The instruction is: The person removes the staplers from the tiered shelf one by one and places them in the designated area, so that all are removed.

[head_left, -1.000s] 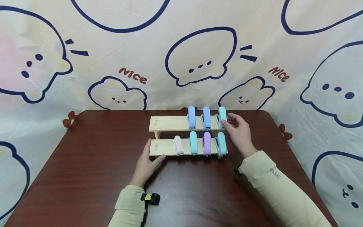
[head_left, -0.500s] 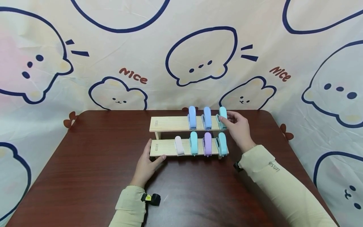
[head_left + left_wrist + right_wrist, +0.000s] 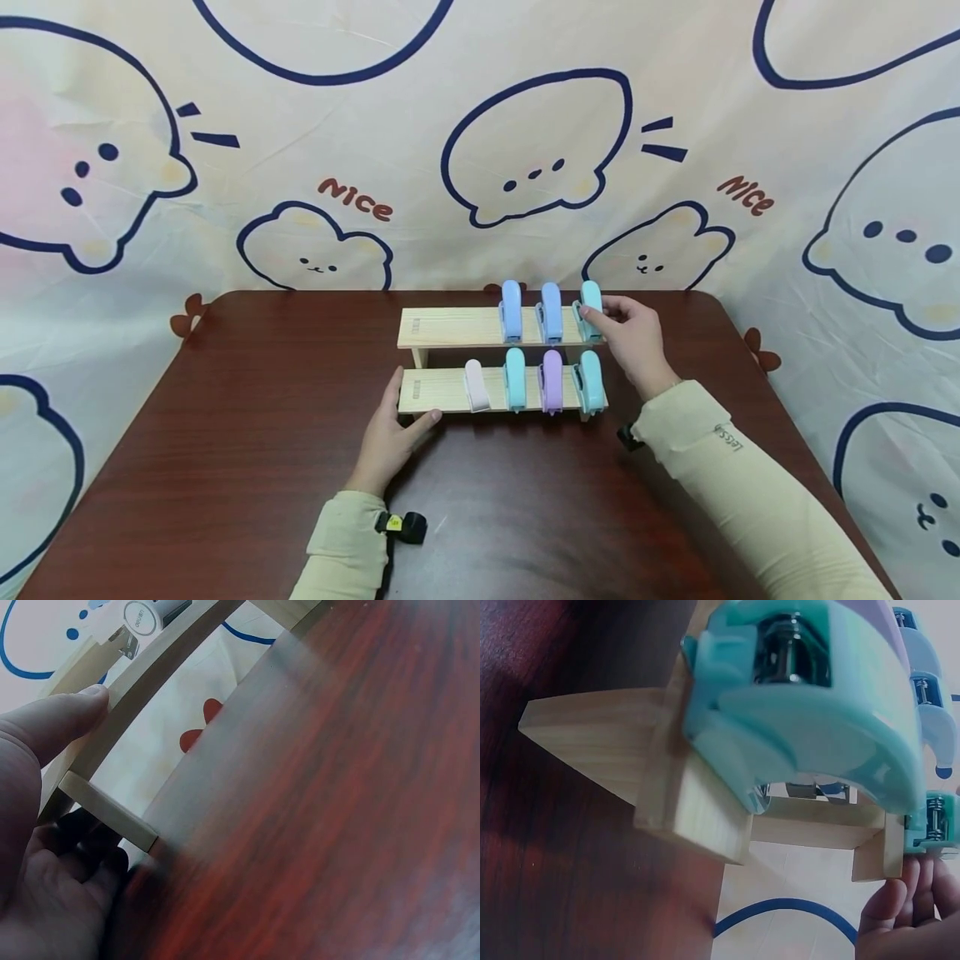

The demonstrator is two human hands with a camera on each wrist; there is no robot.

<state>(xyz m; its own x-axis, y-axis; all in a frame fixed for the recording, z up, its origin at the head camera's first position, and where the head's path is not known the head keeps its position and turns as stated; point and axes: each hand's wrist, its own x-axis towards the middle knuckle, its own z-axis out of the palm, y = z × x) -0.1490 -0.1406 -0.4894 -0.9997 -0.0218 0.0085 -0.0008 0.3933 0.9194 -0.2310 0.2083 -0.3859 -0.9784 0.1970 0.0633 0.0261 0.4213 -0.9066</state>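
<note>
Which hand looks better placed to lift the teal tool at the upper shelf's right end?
Probably the right hand: it is right at the teal tool, its thumb overlapping it in the head view. The left hand grips the lower shelf at its left end, farther away.

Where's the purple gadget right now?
In the head view, the purple gadget sits on the right half of the lower wooden shelf, with a turquoise gadget on either side.

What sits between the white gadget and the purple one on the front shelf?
A single teal gadget, as the head view shows.
</note>
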